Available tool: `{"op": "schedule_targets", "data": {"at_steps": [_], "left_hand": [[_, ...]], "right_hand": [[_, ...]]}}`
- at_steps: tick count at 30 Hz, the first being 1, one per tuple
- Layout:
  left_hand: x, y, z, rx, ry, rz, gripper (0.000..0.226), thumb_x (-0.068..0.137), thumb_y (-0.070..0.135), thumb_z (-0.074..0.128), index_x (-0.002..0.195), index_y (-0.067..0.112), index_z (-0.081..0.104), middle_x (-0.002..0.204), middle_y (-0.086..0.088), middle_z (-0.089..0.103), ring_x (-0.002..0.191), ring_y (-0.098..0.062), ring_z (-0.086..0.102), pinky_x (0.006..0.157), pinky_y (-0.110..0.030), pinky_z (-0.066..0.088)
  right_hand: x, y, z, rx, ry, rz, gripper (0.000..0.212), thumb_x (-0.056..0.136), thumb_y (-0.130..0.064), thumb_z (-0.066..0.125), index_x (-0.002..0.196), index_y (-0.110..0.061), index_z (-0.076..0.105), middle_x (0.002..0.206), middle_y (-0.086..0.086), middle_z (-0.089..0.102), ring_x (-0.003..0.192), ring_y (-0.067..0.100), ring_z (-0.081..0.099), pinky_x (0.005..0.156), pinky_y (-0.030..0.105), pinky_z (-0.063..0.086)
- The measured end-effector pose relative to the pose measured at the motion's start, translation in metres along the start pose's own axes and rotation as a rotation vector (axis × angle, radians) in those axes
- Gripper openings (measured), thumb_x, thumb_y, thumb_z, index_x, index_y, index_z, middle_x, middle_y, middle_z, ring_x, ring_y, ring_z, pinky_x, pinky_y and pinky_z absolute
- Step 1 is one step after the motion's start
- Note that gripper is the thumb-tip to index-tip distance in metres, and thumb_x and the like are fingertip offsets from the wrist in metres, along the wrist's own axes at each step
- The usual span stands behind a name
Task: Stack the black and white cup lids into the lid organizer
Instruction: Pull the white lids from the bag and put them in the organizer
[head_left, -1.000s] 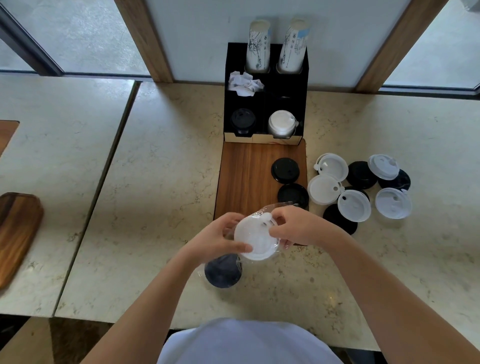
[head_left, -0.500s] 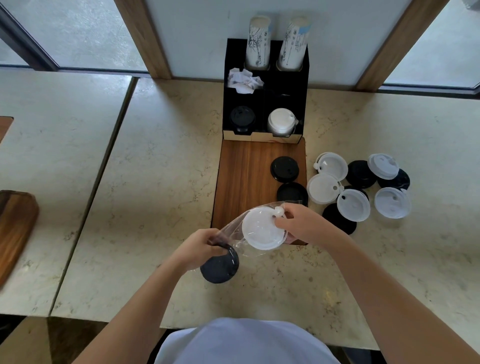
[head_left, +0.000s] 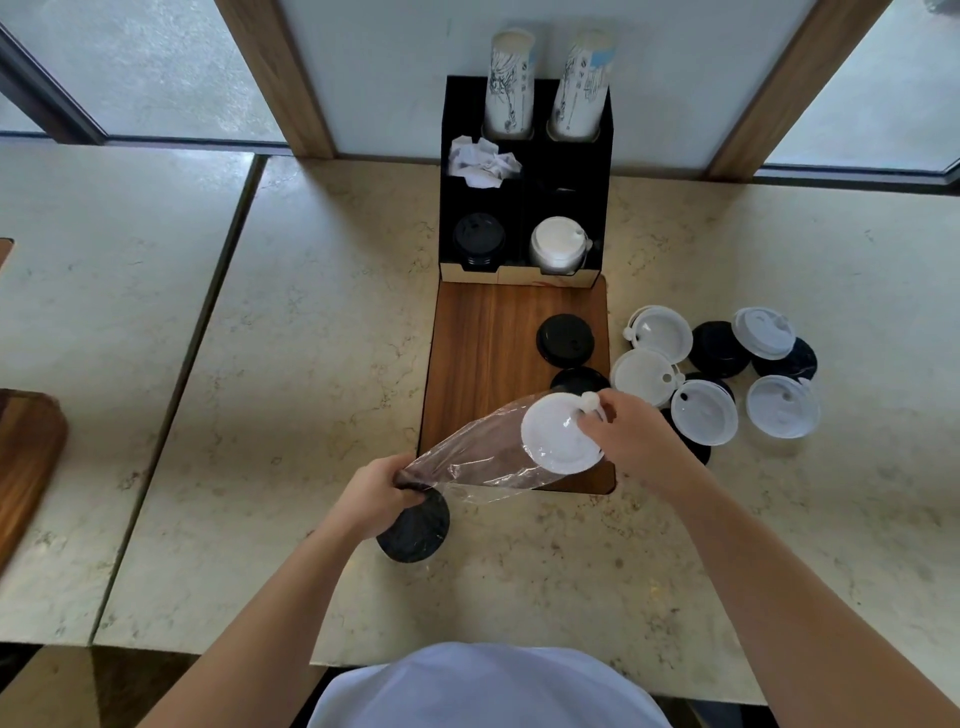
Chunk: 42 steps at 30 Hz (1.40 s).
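Right hand (head_left: 626, 436) pinches the white lid (head_left: 560, 434); left hand (head_left: 382, 491) grips the plastic sleeve (head_left: 478, 457). I'd pull apart steadily, then carry it toward twelve o'clock, the organizer (head_left: 524, 260).

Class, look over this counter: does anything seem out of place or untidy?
Yes. A crumpled white paper sits in the black lid organizer, in a back slot. Loose lids lie overlapping on the counter, some flipped over, not stacked.
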<state>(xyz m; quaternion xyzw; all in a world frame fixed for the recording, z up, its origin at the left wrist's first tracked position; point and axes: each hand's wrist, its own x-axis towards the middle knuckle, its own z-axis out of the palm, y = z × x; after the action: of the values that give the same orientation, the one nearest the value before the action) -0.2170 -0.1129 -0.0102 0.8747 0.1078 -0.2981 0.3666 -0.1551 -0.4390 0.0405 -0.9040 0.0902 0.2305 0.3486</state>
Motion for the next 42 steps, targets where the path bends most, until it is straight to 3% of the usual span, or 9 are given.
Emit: {"op": "schedule_targets", "data": {"at_steps": [8, 17, 23, 25, 27, 30, 36, 39, 42], "left_hand": [[0.003, 0.003, 0.0, 0.077, 0.106, 0.016, 0.028, 0.091, 0.011, 0.075, 0.115, 0.023, 0.07, 0.099, 0.007, 0.067, 0.095, -0.019, 0.06, 0.078, -0.03, 0.043], [0.006, 0.022, -0.004, 0.179, 0.144, 0.039, 0.033, 0.089, 0.014, 0.075, 0.12, 0.014, 0.062, 0.105, 0.001, 0.068, 0.098, -0.026, 0.066, 0.083, -0.043, 0.059], [0.005, 0.036, -0.01, 0.228, 0.028, -0.018, 0.045, 0.087, 0.023, 0.078, 0.128, 0.016, 0.06, 0.122, -0.007, 0.069, 0.106, -0.027, 0.06, 0.092, -0.042, 0.054], [0.0, 0.049, -0.012, 0.179, 0.142, 0.062, 0.054, 0.087, 0.034, 0.079, 0.135, 0.02, 0.058, 0.131, -0.002, 0.061, 0.123, -0.025, 0.052, 0.103, -0.044, 0.047], [-0.007, 0.078, -0.021, -0.196, 0.25, 0.177, 0.055, 0.084, 0.045, 0.078, 0.132, 0.025, 0.061, 0.128, 0.007, 0.065, 0.119, -0.013, 0.059, 0.1, -0.038, 0.051], [-0.01, 0.126, -0.037, -0.667, -0.027, 0.245, 0.07, 0.077, 0.052, 0.08, 0.139, 0.028, 0.056, 0.127, 0.006, 0.071, 0.107, -0.015, 0.074, 0.089, -0.036, 0.062], [0.004, 0.167, -0.037, -0.899, -0.33, 0.197, 0.078, 0.078, 0.043, 0.084, 0.147, 0.029, 0.05, 0.142, -0.008, 0.053, 0.12, -0.031, 0.069, 0.089, -0.044, 0.063], [0.014, 0.172, -0.035, -0.984, -0.318, 0.201, 0.07, 0.076, 0.044, 0.085, 0.139, 0.031, 0.058, 0.139, -0.005, 0.055, 0.118, -0.025, 0.069, 0.088, -0.041, 0.062], [0.022, 0.173, -0.034, -0.772, -0.25, 0.303, 0.067, 0.071, 0.05, 0.087, 0.133, 0.047, 0.06, 0.129, 0.012, 0.062, 0.119, -0.019, 0.065, 0.094, -0.04, 0.061]], "right_hand": [[-0.009, -0.013, -0.008, 0.312, 0.256, -0.081, 0.011, 0.105, -0.038, 0.053, 0.111, -0.028, 0.052, 0.099, -0.012, 0.061, 0.09, 0.014, 0.062, 0.063, 0.022, 0.056], [-0.009, -0.043, 0.003, 0.607, -0.064, -0.093, 0.013, 0.102, -0.03, 0.063, 0.115, -0.032, 0.06, 0.11, -0.005, 0.067, 0.094, 0.017, 0.07, 0.066, 0.025, 0.062], [-0.005, -0.047, 0.002, 0.735, -0.185, 0.0, 0.025, 0.094, -0.016, 0.074, 0.107, -0.034, 0.063, 0.114, -0.002, 0.068, 0.1, 0.02, 0.07, 0.071, 0.029, 0.062], [-0.005, -0.046, 0.001, 0.724, -0.177, -0.004, 0.03, 0.093, -0.014, 0.075, 0.108, -0.035, 0.061, 0.116, -0.003, 0.066, 0.104, 0.021, 0.068, 0.071, 0.029, 0.063], [-0.003, -0.047, -0.002, 0.681, -0.161, -0.023, 0.032, 0.092, -0.016, 0.076, 0.111, -0.036, 0.06, 0.119, -0.004, 0.064, 0.107, 0.021, 0.066, 0.073, 0.031, 0.064], [0.002, -0.051, -0.006, 0.566, -0.091, -0.089, 0.034, 0.092, -0.019, 0.076, 0.12, -0.027, 0.059, 0.116, -0.002, 0.065, 0.104, 0.019, 0.067, 0.073, 0.028, 0.064], [0.004, -0.065, -0.019, 0.135, 0.271, -0.513, 0.041, 0.085, -0.001, 0.072, 0.115, -0.027, 0.06, 0.105, -0.012, 0.065, 0.089, 0.0, 0.056, 0.068, 0.007, 0.043], [0.008, -0.07, -0.022, 0.051, 0.352, -0.606, 0.044, 0.083, -0.001, 0.075, 0.121, -0.017, 0.063, 0.117, -0.001, 0.067, 0.1, 0.002, 0.052, 0.075, 0.005, 0.04], [0.015, -0.071, -0.026, 0.039, 0.354, -0.633, 0.042, 0.084, -0.007, 0.076, 0.123, -0.016, 0.064, 0.119, -0.001, 0.068, 0.103, 0.001, 0.052, 0.079, 0.003, 0.039]]}}
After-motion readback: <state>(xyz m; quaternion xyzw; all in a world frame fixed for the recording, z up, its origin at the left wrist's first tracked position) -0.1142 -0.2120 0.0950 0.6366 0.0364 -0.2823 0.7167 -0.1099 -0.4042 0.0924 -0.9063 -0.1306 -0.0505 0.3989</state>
